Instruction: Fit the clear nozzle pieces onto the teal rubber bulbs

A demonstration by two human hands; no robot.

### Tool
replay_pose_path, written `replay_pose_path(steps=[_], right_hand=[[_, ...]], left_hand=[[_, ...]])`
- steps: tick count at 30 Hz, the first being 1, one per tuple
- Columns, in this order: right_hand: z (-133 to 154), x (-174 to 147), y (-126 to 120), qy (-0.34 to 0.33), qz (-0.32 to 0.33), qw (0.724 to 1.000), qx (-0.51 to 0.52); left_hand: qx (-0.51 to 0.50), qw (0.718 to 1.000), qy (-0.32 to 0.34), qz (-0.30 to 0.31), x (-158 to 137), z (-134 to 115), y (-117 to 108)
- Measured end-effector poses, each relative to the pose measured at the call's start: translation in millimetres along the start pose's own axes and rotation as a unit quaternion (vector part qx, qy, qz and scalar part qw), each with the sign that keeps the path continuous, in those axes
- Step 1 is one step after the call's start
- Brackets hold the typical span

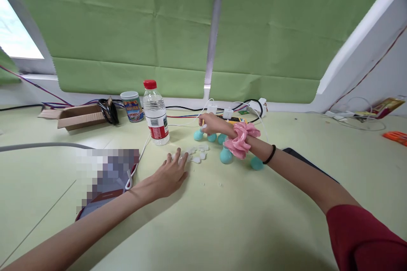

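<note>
My left hand point(171, 174) lies with spread fingers on the table, its fingertips at a small heap of translucent white pieces point(196, 159). Further off, my right hand point(213, 123) has its fingers curled in a pinch at the whitish top of a turquoise bulb-shaped piece point(198, 135). More such pieces stand beside and under that arm, among them a larger turquoise bulb point(226, 156) and a turquoise piece point(257, 163) half behind the wrist. A pink scrunchie point(241, 139) and a black band circle the right wrist.
A red-capped water bottle point(156, 114), a printed can point(132, 106) and a cardboard box point(83, 117) stand at the back left. Left of my left arm lies a partly pixelated phone point(110, 178) with a white cable. Behind my right arm are a dark tablet-like slab point(310, 164), adapters and wires.
</note>
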State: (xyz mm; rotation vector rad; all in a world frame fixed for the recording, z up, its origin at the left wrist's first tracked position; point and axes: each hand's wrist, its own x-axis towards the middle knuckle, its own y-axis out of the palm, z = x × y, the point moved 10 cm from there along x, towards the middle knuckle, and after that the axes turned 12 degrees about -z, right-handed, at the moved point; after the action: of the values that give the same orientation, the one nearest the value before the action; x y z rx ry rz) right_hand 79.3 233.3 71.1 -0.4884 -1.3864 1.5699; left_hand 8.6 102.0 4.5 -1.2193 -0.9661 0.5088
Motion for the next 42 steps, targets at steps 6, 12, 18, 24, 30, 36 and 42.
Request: replay_pose_path(steps=[6, 12, 18, 24, 30, 36, 42], right_hand=[[4.5, 1.1, 0.5, -0.011, 0.034, 0.999, -0.035], [13.4, -3.3, -4.7, -0.054, -0.001, 0.994, -0.100], [33.1, -25.6, -39.0, -0.050, -0.085, 0.983, -0.155], [97.6, -99.2, -18.0, -0.226, -0.176, 0.956, -0.059], [62.2, -115.8, 56.1, -0.129, -0.066, 0.989, -0.036], [59.5, -123.6, 64.6, -0.112, -0.042, 0.993, -0.002], [58.6, -141.8, 50.3, -0.113, -0.076, 0.991, 0.019]], left_hand=[[-0.041, 0.996, 0.059, 0.058, 0.0, -20.3, -1.2], [-0.112, 0.991, 0.032, 0.059, 0.4, -17.3, -5.4], [-0.078, 0.996, 0.034, 0.042, 0.2, -13.2, -5.9], [-0.004, 1.000, 0.029, 0.009, -0.1, -11.3, 9.7], [-0.065, 0.997, -0.010, 0.041, 0.1, -4.6, 21.0], [-0.142, 0.990, 0.014, 0.009, 3.1, -15.6, 3.0], [-0.182, 0.981, -0.025, -0.057, 1.2, -21.5, -5.7]])
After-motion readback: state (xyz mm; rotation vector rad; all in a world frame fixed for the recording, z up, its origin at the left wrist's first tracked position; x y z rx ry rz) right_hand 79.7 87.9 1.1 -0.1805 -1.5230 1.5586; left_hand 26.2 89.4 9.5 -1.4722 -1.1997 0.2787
